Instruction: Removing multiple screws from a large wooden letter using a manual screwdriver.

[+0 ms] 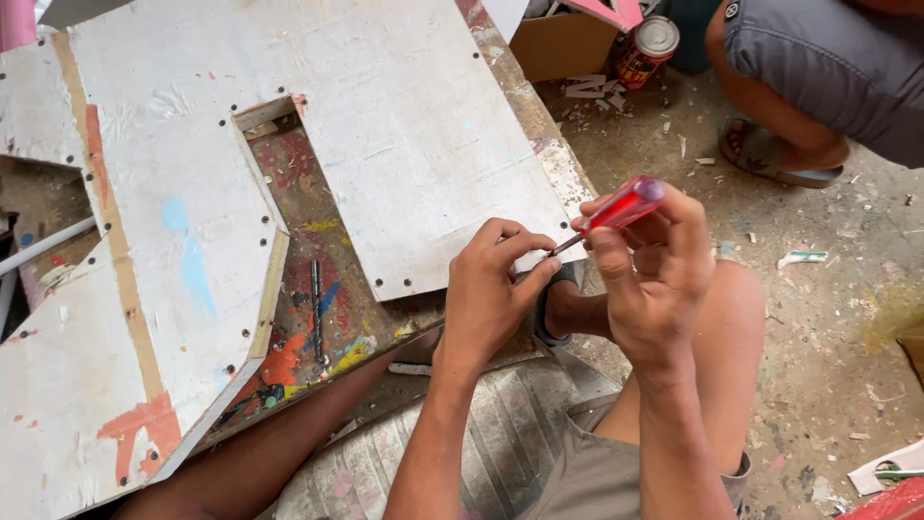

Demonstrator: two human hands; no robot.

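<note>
My right hand [650, 279] is closed around a screwdriver [616, 208] with a clear red handle, thumb and fingers wrapped over the handle so its dark shaft slants down to the left. My left hand [489, 294] meets that shaft at the tip, fingertips pinched narrowly together there; whether they hold anything small I cannot tell. Both hands hover just off the lower right corner of a big white panel [423, 135], scuffed, paint-stained and dotted with dark screw heads along its edges. Through the panel's cut-out I see a paint-splashed wooden surface with a drill bit [316, 308] lying on it. Further out, on the dusty floor [818, 318], a tin can [649, 48] stands beside a cardboard box [563, 43], and another person's sandalled foot [770, 154] rests nearby.
</note>
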